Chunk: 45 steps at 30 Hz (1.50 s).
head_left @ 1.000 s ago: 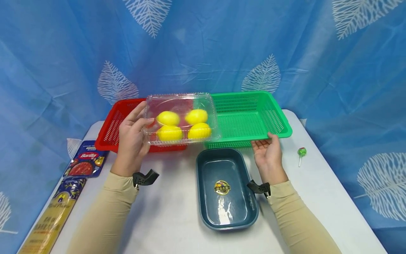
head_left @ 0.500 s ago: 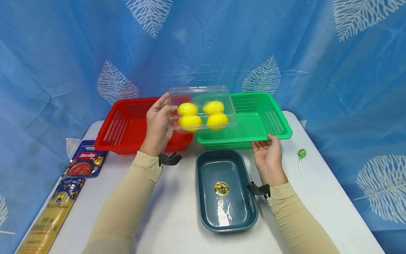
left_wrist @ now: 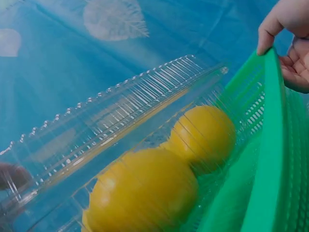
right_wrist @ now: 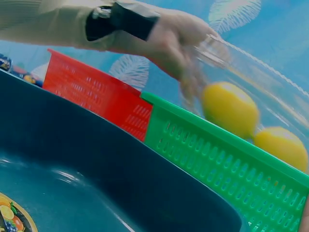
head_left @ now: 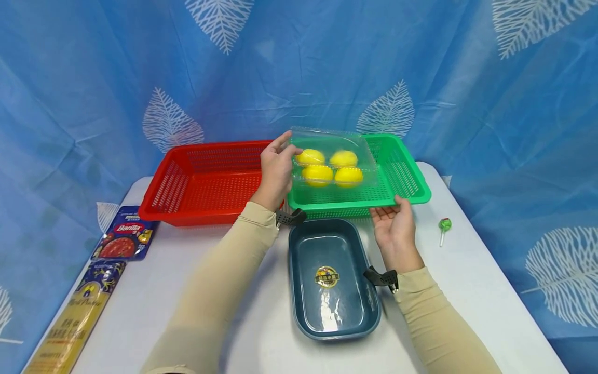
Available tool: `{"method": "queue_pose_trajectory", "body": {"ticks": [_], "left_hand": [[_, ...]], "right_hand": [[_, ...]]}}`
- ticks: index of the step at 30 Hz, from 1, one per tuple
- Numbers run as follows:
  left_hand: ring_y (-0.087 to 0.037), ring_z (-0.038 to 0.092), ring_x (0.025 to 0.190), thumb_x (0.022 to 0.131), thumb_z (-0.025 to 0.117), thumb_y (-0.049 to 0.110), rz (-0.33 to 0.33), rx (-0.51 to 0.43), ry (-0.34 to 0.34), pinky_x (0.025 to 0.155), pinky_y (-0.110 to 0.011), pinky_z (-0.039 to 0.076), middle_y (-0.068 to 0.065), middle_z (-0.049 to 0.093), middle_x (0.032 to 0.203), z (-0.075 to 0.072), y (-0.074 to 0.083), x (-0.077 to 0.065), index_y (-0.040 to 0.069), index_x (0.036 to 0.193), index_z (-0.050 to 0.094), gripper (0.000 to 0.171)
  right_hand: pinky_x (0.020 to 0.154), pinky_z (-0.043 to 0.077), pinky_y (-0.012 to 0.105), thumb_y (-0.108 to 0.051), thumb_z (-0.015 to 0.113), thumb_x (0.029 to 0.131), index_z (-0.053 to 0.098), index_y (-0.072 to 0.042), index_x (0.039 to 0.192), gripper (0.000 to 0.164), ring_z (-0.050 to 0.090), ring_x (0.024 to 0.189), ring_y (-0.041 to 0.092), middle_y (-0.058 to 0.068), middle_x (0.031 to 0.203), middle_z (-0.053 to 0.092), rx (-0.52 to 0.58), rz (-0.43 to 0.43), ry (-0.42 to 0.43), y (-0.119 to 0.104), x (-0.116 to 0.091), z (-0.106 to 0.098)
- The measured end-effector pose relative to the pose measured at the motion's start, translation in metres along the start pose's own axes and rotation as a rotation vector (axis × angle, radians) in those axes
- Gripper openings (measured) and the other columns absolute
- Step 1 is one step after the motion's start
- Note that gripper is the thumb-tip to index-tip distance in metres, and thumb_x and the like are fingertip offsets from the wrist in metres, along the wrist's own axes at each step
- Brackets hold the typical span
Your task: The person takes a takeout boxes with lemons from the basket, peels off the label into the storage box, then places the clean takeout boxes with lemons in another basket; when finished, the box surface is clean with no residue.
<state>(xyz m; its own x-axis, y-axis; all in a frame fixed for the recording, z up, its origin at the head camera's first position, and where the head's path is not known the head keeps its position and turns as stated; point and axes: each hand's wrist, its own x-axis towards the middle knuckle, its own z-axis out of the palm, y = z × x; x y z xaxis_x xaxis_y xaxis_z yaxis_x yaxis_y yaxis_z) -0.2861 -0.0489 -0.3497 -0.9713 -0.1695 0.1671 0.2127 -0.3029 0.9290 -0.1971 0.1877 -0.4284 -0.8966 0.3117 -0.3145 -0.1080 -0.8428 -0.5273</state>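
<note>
My left hand (head_left: 276,169) grips the left end of a clear plastic clamshell box (head_left: 327,136) that has several yellow lemons (head_left: 317,175) inside. The box hangs over the green basket (head_left: 345,210), slightly tilted, and overlaps its opening in the head view. At the basket's front rim, my right hand (head_left: 394,228) pinches the edge, thumb on top and fingers beneath. The left wrist view shows two of the lemons (left_wrist: 145,191) through the clear wall, close beside the green rim (left_wrist: 270,125). From the right wrist, the lemons (right_wrist: 231,108) appear just above the basket's near wall.
A red basket (head_left: 210,214) stands left of the green one. In front sits a dark blue tray (head_left: 327,306). At the left lie a Barilla pouch (head_left: 126,234) and a long gold packet (head_left: 70,327). A green lollipop (head_left: 445,225) lies at the right.
My left hand has carried the clamshell box of lemons rightward, from in front of the red basket to over the green basket. My right hand has stayed at the green rim.
</note>
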Motion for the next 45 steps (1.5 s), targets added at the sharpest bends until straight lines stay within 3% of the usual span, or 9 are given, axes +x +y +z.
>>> {"method": "queue_pose_trajectory", "body": {"ticks": [4, 10, 14, 21, 27, 39, 41, 43, 45], "left_hand": [[-0.009, 0.043, 0.11, 0.08, 0.062, -0.004, -0.011, 0.023, -0.003, 0.071, -0.027, 0.047, 0.002, 0.049, 0.131, 0.015, -0.013, 0.002, 0.015, 0.122, 0.063, 0.046], [-0.01, 0.043, 0.074, 0.078, 0.063, 0.0, -0.036, 0.104, 0.011, 0.051, -0.024, 0.035, 0.004, 0.052, 0.128, 0.031, -0.033, 0.002, 0.016, 0.123, 0.063, 0.047], [-0.01, 0.045, 0.087, 0.08, 0.061, 0.001, -0.035, 0.133, 0.011, 0.054, -0.024, 0.038, 0.005, 0.051, 0.129, 0.036, -0.043, 0.001, 0.013, 0.126, 0.061, 0.047], [-0.014, 0.026, 0.048, 0.082, 0.06, 0.005, -0.064, 0.191, 0.005, 0.052, -0.027, 0.035, 0.005, 0.048, 0.13, 0.038, -0.053, 0.0, 0.011, 0.13, 0.057, 0.048], [-0.013, 0.029, 0.053, 0.083, 0.06, 0.006, -0.137, 0.272, -0.026, 0.05, -0.027, 0.033, 0.0, 0.045, 0.135, 0.036, -0.052, 0.0, 0.01, 0.133, 0.054, 0.05], [-0.017, 0.028, 0.041, 0.092, 0.045, 0.003, -0.357, 0.779, -0.288, 0.038, -0.027, 0.031, -0.004, 0.035, 0.144, 0.035, -0.052, 0.0, 0.022, 0.147, 0.029, 0.06], [-0.018, 0.042, 0.05, 0.094, 0.043, 0.004, -0.353, 0.832, -0.318, 0.039, -0.027, 0.033, -0.003, 0.031, 0.147, 0.035, -0.052, 0.0, 0.021, 0.148, 0.026, 0.06], [-0.021, 0.057, 0.082, 0.093, 0.044, 0.004, -0.3, 0.879, -0.333, 0.044, -0.03, 0.039, -0.006, 0.024, 0.151, 0.034, -0.05, -0.002, 0.02, 0.149, 0.024, 0.061], [-0.024, 0.044, 0.12, 0.093, 0.046, 0.006, -0.214, 0.923, -0.327, 0.06, -0.032, 0.049, -0.008, 0.018, 0.153, 0.034, -0.048, -0.004, 0.019, 0.149, 0.024, 0.062]], "right_hand": [[0.088, 0.044, 0.034, -0.024, 0.049, 0.097, 0.041, -0.005, 0.122, 0.033, 0.044, 0.089, 0.022, 0.011, 0.101, 0.042, 0.003, 0.006, -0.004, 0.0, -0.001, 0.001], [0.087, 0.044, 0.034, -0.025, 0.049, 0.097, 0.035, -0.004, 0.13, 0.042, 0.043, 0.088, 0.022, 0.01, 0.1, 0.04, -0.007, 0.003, -0.009, 0.0, -0.001, 0.002], [0.088, 0.043, 0.034, -0.026, 0.048, 0.098, 0.032, -0.004, 0.133, 0.044, 0.043, 0.09, 0.021, 0.01, 0.102, 0.039, -0.021, 0.005, 0.002, -0.001, -0.002, 0.002], [0.087, 0.044, 0.033, -0.026, 0.047, 0.098, 0.031, -0.004, 0.135, 0.046, 0.043, 0.09, 0.021, 0.009, 0.1, 0.04, -0.02, 0.01, -0.005, -0.002, -0.002, 0.0], [0.084, 0.045, 0.033, -0.026, 0.049, 0.097, 0.032, -0.004, 0.136, 0.048, 0.043, 0.086, 0.021, 0.009, 0.097, 0.04, -0.008, 0.017, -0.006, -0.003, -0.002, 0.0], [0.086, 0.044, 0.034, -0.026, 0.049, 0.097, 0.031, -0.005, 0.13, 0.044, 0.041, 0.086, 0.021, 0.008, 0.096, 0.037, -0.003, 0.021, 0.008, -0.001, -0.002, 0.001], [0.086, 0.044, 0.034, -0.026, 0.049, 0.097, 0.029, -0.005, 0.132, 0.046, 0.04, 0.087, 0.021, 0.008, 0.097, 0.037, -0.004, 0.025, 0.008, 0.0, -0.002, 0.001], [0.087, 0.045, 0.034, -0.026, 0.05, 0.097, 0.03, -0.005, 0.132, 0.046, 0.041, 0.087, 0.021, 0.009, 0.098, 0.038, -0.007, 0.022, 0.013, 0.0, -0.001, 0.001], [0.087, 0.044, 0.034, -0.026, 0.05, 0.096, 0.031, -0.005, 0.132, 0.046, 0.041, 0.088, 0.021, 0.009, 0.098, 0.038, -0.003, 0.023, 0.017, 0.0, -0.001, 0.001]]}}
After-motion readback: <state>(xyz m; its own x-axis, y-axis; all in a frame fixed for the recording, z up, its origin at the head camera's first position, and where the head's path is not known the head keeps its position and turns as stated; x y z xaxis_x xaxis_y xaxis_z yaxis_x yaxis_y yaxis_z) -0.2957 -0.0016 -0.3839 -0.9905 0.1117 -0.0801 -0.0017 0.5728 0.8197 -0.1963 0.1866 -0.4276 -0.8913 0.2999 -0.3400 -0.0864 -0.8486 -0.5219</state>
